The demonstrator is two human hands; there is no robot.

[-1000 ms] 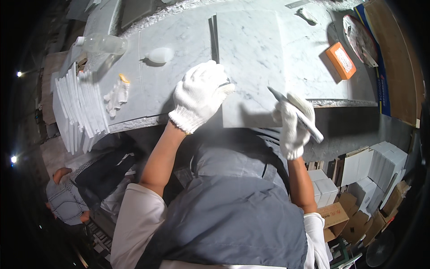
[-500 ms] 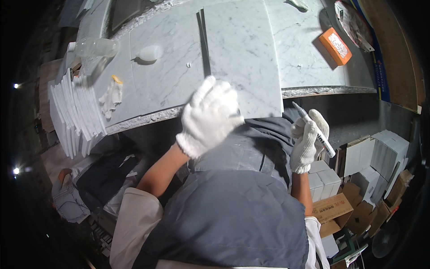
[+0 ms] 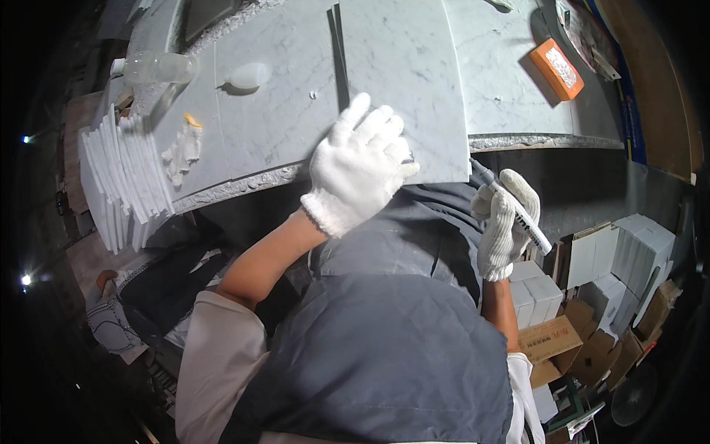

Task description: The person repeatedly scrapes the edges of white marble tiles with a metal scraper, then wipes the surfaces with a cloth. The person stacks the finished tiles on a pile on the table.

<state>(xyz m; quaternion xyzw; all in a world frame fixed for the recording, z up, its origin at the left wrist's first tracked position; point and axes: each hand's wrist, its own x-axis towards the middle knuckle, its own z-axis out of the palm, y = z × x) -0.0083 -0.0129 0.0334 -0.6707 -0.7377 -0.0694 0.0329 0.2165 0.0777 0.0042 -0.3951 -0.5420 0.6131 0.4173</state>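
A pale grey-veined marble slab point(image 3: 407, 66) lies on the bench, its near edge overhanging toward my body. My left hand point(image 3: 359, 166), in a white knitted glove, rests on its near left part with the fingers stretched out and the thumb by the near edge. A small dark spot shows beside that thumb; I cannot make out what it is. My right hand point(image 3: 506, 226), gloved too, grips a white paint marker point(image 3: 526, 222) with a grey tip. The tip points up and left, close to the slab's near right corner; whether it touches is unclear.
Left on the bench are a clear plastic bottle point(image 3: 159, 68), a translucent squeeze bulb point(image 3: 248, 75), a spare glove point(image 3: 183, 152) and a stack of white slabs point(image 3: 122, 177). An orange block point(image 3: 557, 70) sits at the right. Cardboard boxes point(image 3: 551, 340) stand low on the right.
My left hand has moved slightly up and to the right over the slab. My right hand has shifted a little up and left, bringing the marker's tip nearer the slab's corner.
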